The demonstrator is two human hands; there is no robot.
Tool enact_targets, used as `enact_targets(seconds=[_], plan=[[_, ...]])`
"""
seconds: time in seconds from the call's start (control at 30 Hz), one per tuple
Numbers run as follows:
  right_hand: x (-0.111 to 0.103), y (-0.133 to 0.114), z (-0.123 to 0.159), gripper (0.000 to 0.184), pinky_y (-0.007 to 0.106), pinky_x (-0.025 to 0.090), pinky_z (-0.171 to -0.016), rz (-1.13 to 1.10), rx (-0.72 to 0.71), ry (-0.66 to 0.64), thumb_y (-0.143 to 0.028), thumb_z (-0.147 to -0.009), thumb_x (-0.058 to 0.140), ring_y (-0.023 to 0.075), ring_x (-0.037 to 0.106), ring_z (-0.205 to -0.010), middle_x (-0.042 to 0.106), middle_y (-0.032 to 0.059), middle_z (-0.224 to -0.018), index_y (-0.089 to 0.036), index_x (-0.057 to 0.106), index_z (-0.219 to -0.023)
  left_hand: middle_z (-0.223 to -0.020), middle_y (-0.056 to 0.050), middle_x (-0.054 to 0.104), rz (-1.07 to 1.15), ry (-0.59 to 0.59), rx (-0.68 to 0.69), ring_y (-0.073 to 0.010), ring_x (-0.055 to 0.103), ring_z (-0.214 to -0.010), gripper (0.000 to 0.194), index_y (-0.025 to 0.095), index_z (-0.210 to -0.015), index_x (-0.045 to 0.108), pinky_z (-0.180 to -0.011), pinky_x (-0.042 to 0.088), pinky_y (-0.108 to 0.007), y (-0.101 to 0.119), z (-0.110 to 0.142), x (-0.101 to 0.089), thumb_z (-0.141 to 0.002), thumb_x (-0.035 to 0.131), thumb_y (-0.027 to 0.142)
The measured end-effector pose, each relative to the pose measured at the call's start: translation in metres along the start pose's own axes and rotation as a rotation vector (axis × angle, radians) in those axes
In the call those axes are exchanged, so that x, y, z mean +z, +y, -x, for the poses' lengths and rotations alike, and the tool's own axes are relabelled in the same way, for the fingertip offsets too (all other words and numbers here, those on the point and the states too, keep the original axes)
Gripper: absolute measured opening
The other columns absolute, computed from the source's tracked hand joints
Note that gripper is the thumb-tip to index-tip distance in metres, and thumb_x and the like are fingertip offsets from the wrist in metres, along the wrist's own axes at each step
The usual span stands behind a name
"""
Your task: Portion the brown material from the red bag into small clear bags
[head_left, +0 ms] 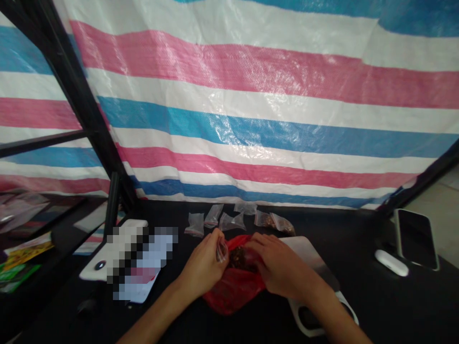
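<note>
There are two hands, the left hand (pixel 202 267) and the right hand (pixel 283 260), one red plastic bag (pixel 233 291), six small clear zip bags (pixel 213 216), one held by the left hand, one phone (pixel 416 239), and one white earbud case (pixel 391 263).

left hand (pixel 202 265): bare skin, slim tapered fingers | right hand (pixel 283 263): bare skin, slim tapered fingers | left forearm (pixel 158 317): bare, slender, narrowing to the wrist | right forearm (pixel 333 317): bare, slender, narrowing to the wrist
</note>
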State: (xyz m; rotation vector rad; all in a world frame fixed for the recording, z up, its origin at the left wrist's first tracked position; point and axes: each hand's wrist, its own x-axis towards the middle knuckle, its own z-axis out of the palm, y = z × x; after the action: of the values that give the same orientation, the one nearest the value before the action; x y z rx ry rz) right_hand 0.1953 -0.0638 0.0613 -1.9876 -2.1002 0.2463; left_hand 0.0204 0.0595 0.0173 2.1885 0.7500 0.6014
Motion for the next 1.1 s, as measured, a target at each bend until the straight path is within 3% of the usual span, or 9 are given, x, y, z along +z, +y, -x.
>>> enact_targets(seconds=[0.17, 0.37, 0.53, 0.73, 0.9, 1.0, 1.1], plan=[[0.003, -0.001, -0.002, 0.037, 0.041, 0.045, -0.096, 0.051, 0.004, 0.022, -0.005, -0.089, 0.048, 0.0252, 0.058, -0.107, 0.059, 0.0126, -0.122, -0.017, 0.062, -0.122, -0.071, 0.006, 0.052, 0.216, 0.016, -0.011, -0.013, 0.052, -0.063, 0.011, 0.024, -0.087, 0.043, -0.06, 0.038, -0.024, 0.002, -0.002, -0.003, -0.086, 0.051, 0.017], [0.003, -0.003, -0.001, 0.038, 0.043, 0.047, -0.094, 0.173, 0.026, 0.015, -0.005, -0.088, 0.05, 0.0275, 0.06, -0.107, 0.063, 0.0115, -0.119, -0.018, 0.06, -0.123, -0.09, 0.001, 0.062, 0.298, 0.12, 0.02, -0.0152, 0.062, -0.077, 0.01, 0.023, -0.09, 0.046, -0.068, 0.045, -0.025, 0.005, -0.003, -0.008, -0.086, 0.054, 0.019], [0.005, 0.0, -0.002, 0.038, 0.043, 0.045, -0.093, 0.274, 0.023, 0.068, -0.003, -0.086, 0.053, 0.0287, 0.057, -0.11, 0.062, 0.0125, -0.128, -0.018, 0.064, -0.12, -0.079, 0.002, 0.058, 0.079, 0.056, -0.007, -0.0175, 0.063, -0.072, 0.004, 0.024, -0.091, 0.045, -0.066, 0.043, -0.027, 0.006, -0.002, -0.008, -0.091, 0.046, 0.021], [0.004, -0.006, -0.005, 0.035, 0.045, 0.039, -0.096, 0.22, -0.052, 0.092, -0.007, -0.082, 0.061, 0.0304, 0.052, -0.111, 0.067, 0.0115, -0.117, -0.018, 0.065, -0.115, -0.081, -0.002, 0.061, -0.12, 0.004, -0.029, -0.022, 0.064, -0.076, 0.003, 0.024, -0.091, 0.044, -0.066, 0.042, -0.031, 0.001, -0.002, -0.01, -0.091, 0.046, 0.022], [0.007, -0.016, -0.006, 0.035, 0.043, 0.037, -0.097, 0.126, -0.008, 0.034, -0.011, -0.081, 0.061, 0.029, 0.054, -0.107, 0.068, 0.012, -0.114, -0.016, 0.066, -0.116, -0.09, -0.007, 0.065, -0.255, 0.045, 0.014, -0.0275, 0.062, -0.088, 0.004, 0.022, -0.09, 0.049, -0.082, 0.044, -0.041, -0.003, -0.002, -0.008, -0.091, 0.046, 0.022], [0.008, -0.018, -0.006, 0.031, 0.043, 0.037, -0.099, 0.09, -0.004, 0.038, -0.013, -0.085, 0.06, 0.0284, 0.055, -0.107, 0.068, 0.0108, -0.114, -0.018, 0.067, -0.115, -0.084, -0.003, 0.063, -0.249, 0.061, 0.036, -0.0257, 0.062, -0.085, 0.004, 0.023, -0.09, 0.048, -0.086, 0.041, -0.042, -0.002, -0.001, -0.005, -0.089, 0.046, 0.019], [0.013, -0.019, -0.007, 0.029, 0.043, 0.038, -0.099, 0.063, 0.013, 0.033, -0.014, -0.087, 0.059, 0.0287, 0.055, -0.108, 0.068, 0.0104, -0.114, -0.019, 0.067, -0.115, -0.074, 0.002, 0.058, -0.066, 0.032, 0.016, -0.0201, 0.06, -0.073, 0.005, 0.023, -0.09, 0.044, -0.074, 0.041, -0.034, 0.001, -0.001, -0.003, -0.089, 0.044, 0.018]])
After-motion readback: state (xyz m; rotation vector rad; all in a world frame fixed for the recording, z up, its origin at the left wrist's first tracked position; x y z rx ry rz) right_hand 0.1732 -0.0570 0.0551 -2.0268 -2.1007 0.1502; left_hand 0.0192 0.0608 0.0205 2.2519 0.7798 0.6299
